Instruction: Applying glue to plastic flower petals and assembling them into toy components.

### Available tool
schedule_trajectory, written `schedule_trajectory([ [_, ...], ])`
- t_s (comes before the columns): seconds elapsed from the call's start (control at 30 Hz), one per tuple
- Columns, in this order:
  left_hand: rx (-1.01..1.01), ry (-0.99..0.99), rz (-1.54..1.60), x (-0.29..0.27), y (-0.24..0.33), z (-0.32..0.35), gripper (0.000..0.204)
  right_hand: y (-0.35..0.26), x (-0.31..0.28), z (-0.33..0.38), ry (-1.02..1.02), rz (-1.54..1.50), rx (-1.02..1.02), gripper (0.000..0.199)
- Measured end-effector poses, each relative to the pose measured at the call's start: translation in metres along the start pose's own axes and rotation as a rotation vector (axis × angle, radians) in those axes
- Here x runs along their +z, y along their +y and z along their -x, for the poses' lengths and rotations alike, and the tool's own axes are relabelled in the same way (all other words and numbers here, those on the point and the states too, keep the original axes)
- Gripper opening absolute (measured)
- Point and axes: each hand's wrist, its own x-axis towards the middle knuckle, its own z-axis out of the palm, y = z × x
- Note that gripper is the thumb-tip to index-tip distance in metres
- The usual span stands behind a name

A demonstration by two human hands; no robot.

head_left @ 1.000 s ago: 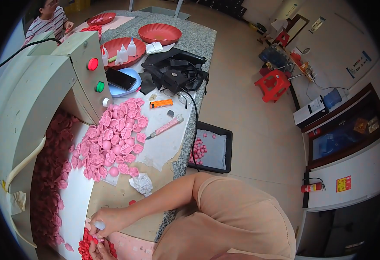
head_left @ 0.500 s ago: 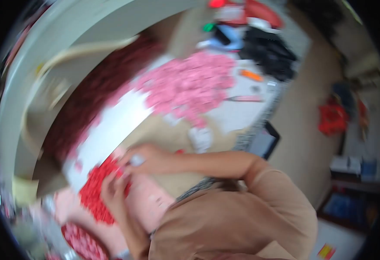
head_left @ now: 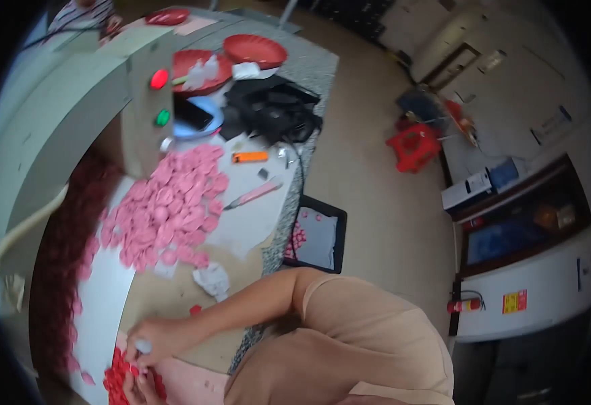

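Note:
Near the lower left edge my right hand (head_left: 155, 339) is closed around a small pale, bottle-like thing (head_left: 144, 346), mostly covered by the fingers. Just below it my left hand (head_left: 144, 390) pinches a small red piece (head_left: 134, 371), and the fingertips of both hands nearly meet there. A heap of small red pieces (head_left: 115, 379) lies under and beside the hands on a pale pink sheet (head_left: 191, 383). The left hand is partly cut off by the picture's edge. One loose red piece (head_left: 195, 310) rests by my right forearm.
Pink discs (head_left: 167, 209) are heaped beyond. A grey machine (head_left: 59, 88) arches over a dark red pile (head_left: 56, 270). Around lie crumpled paper (head_left: 213, 280), an orange cutter (head_left: 249, 157), a black bag (head_left: 275, 111) and red plates (head_left: 255, 50). Another person (head_left: 83, 13) sits far left.
The view has turned, so the hands and red heap now sit lower and farther left, and the machine's buttons, floor and back wall show more. Both hands stay together over the red pieces.

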Motion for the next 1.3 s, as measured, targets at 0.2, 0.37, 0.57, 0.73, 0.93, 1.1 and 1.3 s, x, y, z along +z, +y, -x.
schedule_trajectory([
  [0.2,0.043,-0.055,0.005,0.020,0.001,-0.004,0.025,-0.004,-0.015,0.008,0.068,-0.012,0.057,0.021],
  [0.37,-0.026,0.005,0.035,0.026,0.009,0.002,0.025,0.001,-0.015,0.006,0.039,-0.016,0.034,0.022],
  [0.57,-0.005,-0.007,0.035,0.017,0.002,-0.002,0.025,-0.007,-0.014,0.006,0.035,0.010,0.036,0.022],
  [0.73,0.035,-0.016,0.044,0.016,-0.002,-0.003,0.024,-0.002,-0.013,0.007,0.047,-0.029,0.048,0.022],
  [0.93,0.024,0.002,0.060,0.022,0.008,0.002,0.023,-0.002,-0.012,0.007,0.050,-0.018,0.005,0.020],
  [1.1,0.092,-0.038,0.102,0.024,0.007,0.002,0.024,-0.004,-0.014,0.007,0.048,-0.030,0.024,0.020],
  [1.3,0.094,-0.038,0.039,0.025,0.013,0.002,0.024,-0.004,-0.011,0.005,0.039,-0.027,0.032,0.021],
])
